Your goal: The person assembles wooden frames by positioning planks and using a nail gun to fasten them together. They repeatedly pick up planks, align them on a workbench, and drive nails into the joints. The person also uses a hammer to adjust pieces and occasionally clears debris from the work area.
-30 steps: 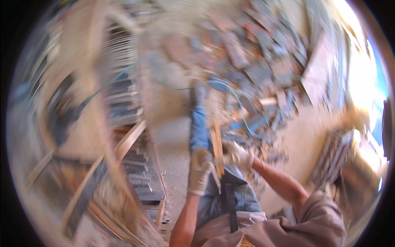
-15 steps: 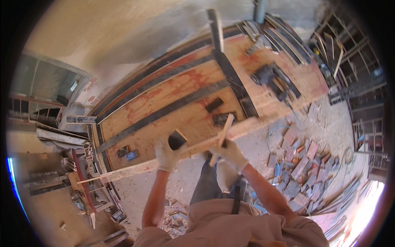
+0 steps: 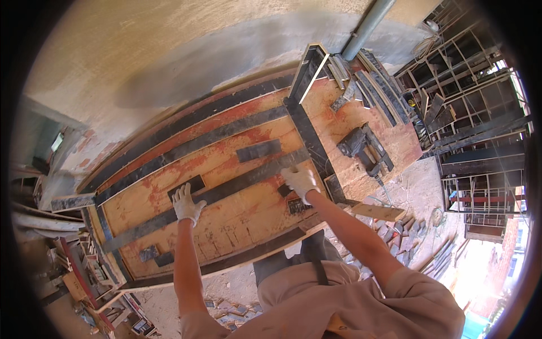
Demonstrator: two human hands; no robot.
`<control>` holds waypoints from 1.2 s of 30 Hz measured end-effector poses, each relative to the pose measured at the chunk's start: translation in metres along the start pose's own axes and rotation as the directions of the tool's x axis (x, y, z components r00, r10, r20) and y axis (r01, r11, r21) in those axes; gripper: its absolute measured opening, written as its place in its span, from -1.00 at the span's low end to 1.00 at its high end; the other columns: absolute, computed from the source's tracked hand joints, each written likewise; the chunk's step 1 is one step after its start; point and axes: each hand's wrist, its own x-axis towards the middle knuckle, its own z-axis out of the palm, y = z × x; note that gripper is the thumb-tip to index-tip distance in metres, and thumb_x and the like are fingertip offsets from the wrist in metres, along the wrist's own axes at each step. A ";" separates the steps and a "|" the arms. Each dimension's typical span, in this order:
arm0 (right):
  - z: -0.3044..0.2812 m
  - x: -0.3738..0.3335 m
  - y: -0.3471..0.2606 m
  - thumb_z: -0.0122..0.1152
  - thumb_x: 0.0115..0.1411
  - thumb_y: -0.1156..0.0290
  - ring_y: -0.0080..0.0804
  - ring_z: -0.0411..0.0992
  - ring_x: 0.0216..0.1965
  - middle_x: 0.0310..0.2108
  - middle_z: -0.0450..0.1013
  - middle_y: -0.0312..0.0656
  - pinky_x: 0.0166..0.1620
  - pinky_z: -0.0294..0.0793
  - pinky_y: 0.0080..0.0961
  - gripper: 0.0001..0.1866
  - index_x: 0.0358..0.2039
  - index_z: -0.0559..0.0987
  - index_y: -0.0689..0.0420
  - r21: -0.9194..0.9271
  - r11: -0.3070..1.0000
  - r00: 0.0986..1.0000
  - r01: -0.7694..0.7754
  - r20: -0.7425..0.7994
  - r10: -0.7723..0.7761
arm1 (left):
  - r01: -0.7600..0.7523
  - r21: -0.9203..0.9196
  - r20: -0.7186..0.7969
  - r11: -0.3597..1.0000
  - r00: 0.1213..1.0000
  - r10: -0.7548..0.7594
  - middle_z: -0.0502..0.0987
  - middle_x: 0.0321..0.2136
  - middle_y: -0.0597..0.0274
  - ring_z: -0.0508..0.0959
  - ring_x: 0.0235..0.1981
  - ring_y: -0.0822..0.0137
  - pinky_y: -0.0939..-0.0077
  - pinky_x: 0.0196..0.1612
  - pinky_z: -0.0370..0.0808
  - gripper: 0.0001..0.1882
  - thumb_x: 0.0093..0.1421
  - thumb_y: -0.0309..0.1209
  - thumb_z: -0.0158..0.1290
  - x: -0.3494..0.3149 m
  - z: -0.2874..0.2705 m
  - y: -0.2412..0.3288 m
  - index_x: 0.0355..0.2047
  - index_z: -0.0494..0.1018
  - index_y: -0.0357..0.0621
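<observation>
My left hand [image 3: 186, 204], in a white work glove, rests with fingers spread on a short dark board [image 3: 187, 186]. That board lies beside a long dark plank [image 3: 226, 191] running across the large wooden panel [image 3: 220, 237]. My right hand [image 3: 299, 182], gloved too and slightly blurred, reaches over the right end of the plank with fingers stretched out, and no held piece shows. Another loose dark board [image 3: 258, 151] lies just beyond the plank. Partly below my right hand is a small dark block [image 3: 298, 205].
A black power saw [image 3: 364, 148] sits on the panel's right part. A dark upright board [image 3: 309, 73] stands at the back. Small blocks [image 3: 155, 255] lie at the left. Wood offcuts [image 3: 395, 237] are heaped on the floor at right, and scaffold-like racks [image 3: 468, 73] stand beyond.
Both hands have moved forward over the panel. The dark block has left my left hand's grip and the short wooden stick my right hand's. The view has shifted too.
</observation>
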 end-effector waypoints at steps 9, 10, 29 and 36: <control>-0.078 0.181 -0.102 0.20 0.18 0.20 0.08 0.46 0.10 0.02 0.53 0.03 0.12 0.44 -0.02 -0.49 0.11 0.51 0.15 -0.868 0.127 0.778 0.481 0.355 -0.518 | 0.348 -0.533 0.029 0.772 0.919 -0.394 0.48 0.17 -0.07 0.47 0.21 0.02 0.16 0.25 0.39 -0.38 0.22 -0.20 0.24 0.069 0.027 0.057 0.25 0.42 -0.14; -0.070 0.206 -0.102 0.20 0.17 0.21 0.10 0.39 0.17 0.09 0.47 0.06 0.19 0.36 0.02 -0.43 0.16 0.46 0.20 -0.872 0.033 0.756 0.488 0.403 -0.516 | 0.406 -0.646 0.102 0.647 0.885 -0.453 0.50 0.15 -0.05 0.50 0.18 0.07 0.18 0.23 0.41 -0.43 0.25 -0.21 0.22 0.084 0.037 0.059 0.23 0.45 -0.14; -0.086 0.295 -0.119 0.44 0.07 0.44 0.10 0.36 0.22 0.33 0.21 0.09 0.25 0.43 -0.17 -0.10 0.40 0.22 0.15 -0.760 0.310 0.800 0.571 0.429 -0.420 | 0.003 -0.824 0.473 -0.566 0.552 -0.686 0.55 -0.17 0.17 0.62 -0.17 0.17 0.16 -0.06 0.72 -0.76 0.38 -0.38 0.12 0.231 0.053 0.116 -0.02 0.44 -0.21; -0.061 0.304 -0.122 0.45 0.08 0.39 0.09 0.33 0.26 0.38 0.19 -0.04 0.27 0.42 -0.12 -0.05 0.45 0.18 0.08 -0.829 0.186 0.799 0.527 0.410 -0.440 | -0.048 -0.825 0.441 -0.563 0.570 -0.694 0.56 -0.16 0.18 0.61 -0.13 0.17 0.17 -0.07 0.72 -0.78 0.39 -0.39 0.11 0.235 0.037 0.087 -0.03 0.45 -0.21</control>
